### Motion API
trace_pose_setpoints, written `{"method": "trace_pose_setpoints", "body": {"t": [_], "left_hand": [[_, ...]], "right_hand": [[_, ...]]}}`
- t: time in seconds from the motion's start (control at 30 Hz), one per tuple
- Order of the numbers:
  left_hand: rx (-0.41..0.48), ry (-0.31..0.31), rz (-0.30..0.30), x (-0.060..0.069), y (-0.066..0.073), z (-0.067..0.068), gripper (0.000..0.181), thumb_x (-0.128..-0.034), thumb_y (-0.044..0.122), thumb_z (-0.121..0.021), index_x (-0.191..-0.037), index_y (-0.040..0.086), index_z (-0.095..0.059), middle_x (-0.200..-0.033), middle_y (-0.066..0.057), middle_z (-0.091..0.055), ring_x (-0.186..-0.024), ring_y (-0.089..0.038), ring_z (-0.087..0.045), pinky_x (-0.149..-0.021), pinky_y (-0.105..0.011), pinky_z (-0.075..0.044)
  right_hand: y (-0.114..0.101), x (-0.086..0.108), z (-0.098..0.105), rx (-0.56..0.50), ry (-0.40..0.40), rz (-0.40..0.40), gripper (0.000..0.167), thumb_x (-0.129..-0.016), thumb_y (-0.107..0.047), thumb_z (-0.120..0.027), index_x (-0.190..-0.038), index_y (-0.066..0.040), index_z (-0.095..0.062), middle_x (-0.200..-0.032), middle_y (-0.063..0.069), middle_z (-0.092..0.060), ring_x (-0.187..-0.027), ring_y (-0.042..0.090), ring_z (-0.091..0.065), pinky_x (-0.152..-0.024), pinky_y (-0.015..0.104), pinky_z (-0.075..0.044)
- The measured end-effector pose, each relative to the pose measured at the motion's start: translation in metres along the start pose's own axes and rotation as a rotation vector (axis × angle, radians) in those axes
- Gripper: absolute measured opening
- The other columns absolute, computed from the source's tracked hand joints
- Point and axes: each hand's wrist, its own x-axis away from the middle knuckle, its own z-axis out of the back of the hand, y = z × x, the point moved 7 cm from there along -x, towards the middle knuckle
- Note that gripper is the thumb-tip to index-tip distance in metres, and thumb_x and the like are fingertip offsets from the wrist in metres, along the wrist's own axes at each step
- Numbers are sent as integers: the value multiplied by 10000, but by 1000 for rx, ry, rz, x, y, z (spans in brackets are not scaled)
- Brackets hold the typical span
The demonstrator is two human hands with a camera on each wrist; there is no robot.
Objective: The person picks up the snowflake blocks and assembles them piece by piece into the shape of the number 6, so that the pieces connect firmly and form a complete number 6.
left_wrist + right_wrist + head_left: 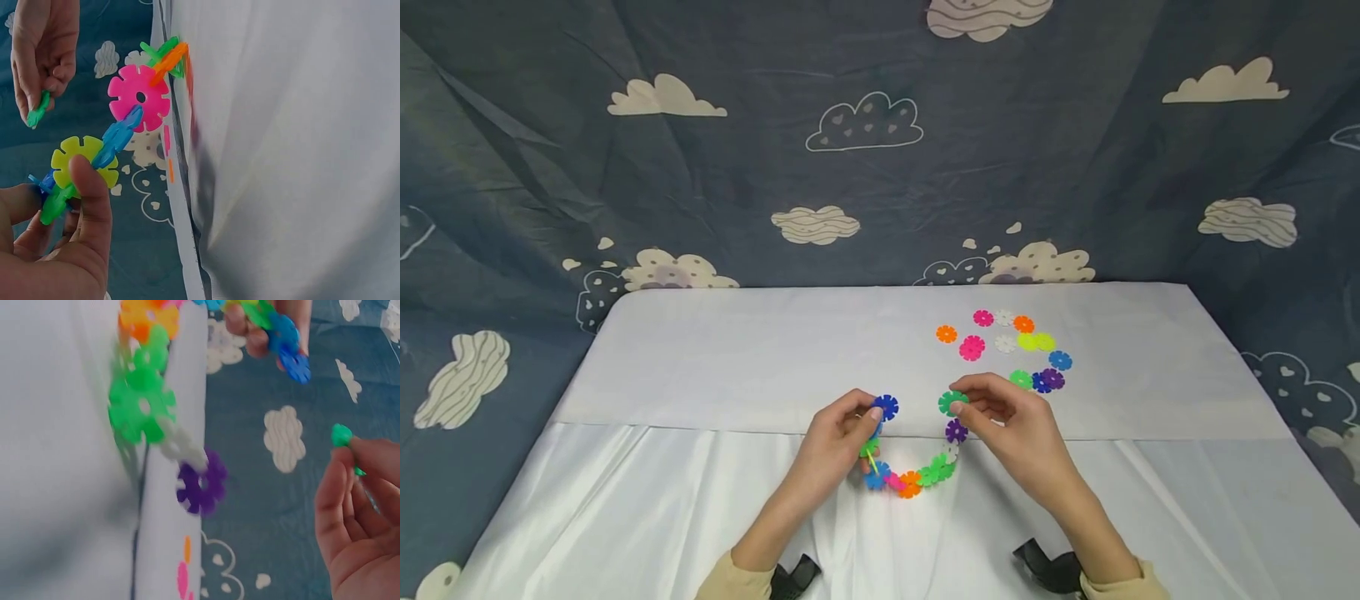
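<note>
Flower-disc chain (910,483): gripped near its dark-blue disc (887,407) by the curled thumb and fingers of the left hand (835,442).
Green disc (948,401): pinched between thumb and fingers of the right hand (1018,433); in the right wrist view a gap is seen between it and the chain's purple disc (957,431).
Curve of the chain: bent in a U between the hands, over the near part of the white table (700,358); whether its low middle is touching the cloth cannot be told.
Step in hand: the green disc is, by the look of it, being brought for joining to the chain; which end is meant is not made clear.
Next move: slots would need to be lined up edge to edge and pressed together, with the chain held steady.
Loose discs (972,347): scattered farther back, beyond the right hand.
Backdrop (700,183): dark cloth, printed with pale clouds.
</note>
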Motion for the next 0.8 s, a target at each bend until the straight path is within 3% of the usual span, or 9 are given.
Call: {"method": "trace_pose_setpoints", "body": {"t": [0.37, 0.63, 0.8], "left_hand": [[2, -24, -66, 5, 6, -4, 182, -1003, 339, -579, -1061, 174, -629, -834, -82, -573, -651, -208, -551, -556, -334, -531], [17, -50, -76, 6, 11, -10, 118, -1010, 217, -580, -1058, 123, -634, -924, -133, -600, -732, -213, -566, -564, -314, -527], [10, -75, -97, 11, 33, -11, 97, -1013, 138, -566, -1025, 71, -636, -900, -99, -596, -732, -236, -571, -573, -348, -534]], "right_hand": [[5, 4, -32, -340, -70, -85, 218, -947, -168, -681, -1109, -37, -619, -873, 141, -629, -721, 363, -614, -661, 298, -566], [7, 8, -41, -499, -36, -112, 232, -939, -111, -682, -1083, 51, -600, -822, 264, -610, -634, 310, -623, -601, 316, -568], [7, 8, -41, -510, -32, -136, 250, -939, -126, -685, -1079, 64, -602, -817, 303, -596, -616, 266, -636, -617, 336, -576]]}}
